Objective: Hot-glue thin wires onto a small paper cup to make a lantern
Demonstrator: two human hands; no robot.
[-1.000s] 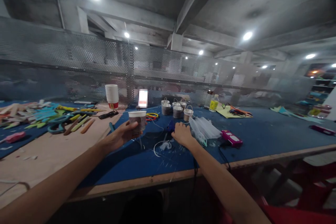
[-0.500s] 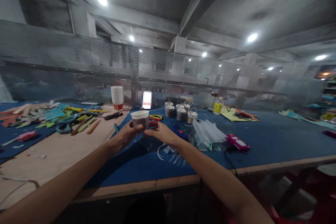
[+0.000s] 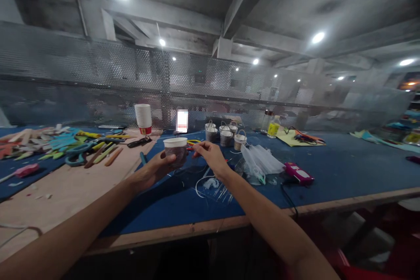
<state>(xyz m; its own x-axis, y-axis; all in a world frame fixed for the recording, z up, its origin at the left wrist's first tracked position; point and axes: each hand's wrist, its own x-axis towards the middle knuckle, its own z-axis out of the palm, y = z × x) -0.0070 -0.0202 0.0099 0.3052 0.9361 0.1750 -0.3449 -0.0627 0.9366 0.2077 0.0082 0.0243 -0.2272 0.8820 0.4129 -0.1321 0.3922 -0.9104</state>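
My left hand [image 3: 161, 164] is closed round a paper cup [image 3: 177, 151] with a white rim and a dark brownish band, held upright above the blue table surface. Just right of the cup, my right hand [image 3: 210, 154] has its thumb and fingers pinched together; whatever they hold is too small to make out. Behind the hands, red and yellow handles [image 3: 193, 142] show partly. Several small cups with looped handles [image 3: 225, 135] stand farther back. Below my right hand lie a white cord loop [image 3: 198, 187] and thin metal sticks [image 3: 223, 193].
A stack of white paper cups [image 3: 143, 118] and a bright phone screen [image 3: 182, 121] stand at the back. Scissors [image 3: 78, 153] and coloured strips lie left. To the right are clear plastic bags [image 3: 262, 161], a magenta device [image 3: 299, 173] with a cable, and a yellow-labelled bottle [image 3: 273, 127].
My right hand has come away from the cup, moving right and slightly up, its fingers now pinched. My left hand still holds the cup in nearly the same place.
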